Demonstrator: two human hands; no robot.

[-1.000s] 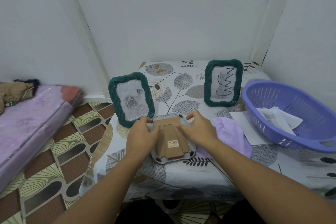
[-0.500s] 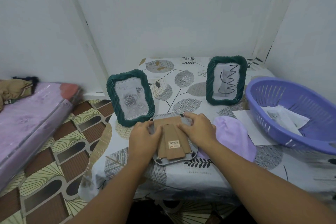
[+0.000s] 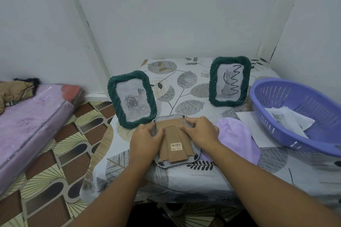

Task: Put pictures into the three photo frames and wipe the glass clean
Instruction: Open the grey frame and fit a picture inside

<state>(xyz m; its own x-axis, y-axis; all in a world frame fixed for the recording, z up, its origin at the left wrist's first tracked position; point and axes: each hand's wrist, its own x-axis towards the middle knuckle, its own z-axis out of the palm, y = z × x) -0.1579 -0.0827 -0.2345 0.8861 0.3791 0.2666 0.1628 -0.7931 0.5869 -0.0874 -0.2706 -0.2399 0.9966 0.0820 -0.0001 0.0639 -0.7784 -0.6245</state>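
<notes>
Tablecloth [image 3: 203, 173]; face-down frame [image 3: 175, 142] half-hidden

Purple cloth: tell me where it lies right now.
In the head view the purple cloth lies on the table right of centre, just beyond the right hand, between the face-down photo frame and the purple basket.

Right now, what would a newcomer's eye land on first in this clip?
Both hands, left and right, press on a frame lying face down at the table's near edge, brown backing up. Behind it stand two green frames, a rose picture left, a scribbled-over cat picture right. A purple basket sits far right.
</notes>
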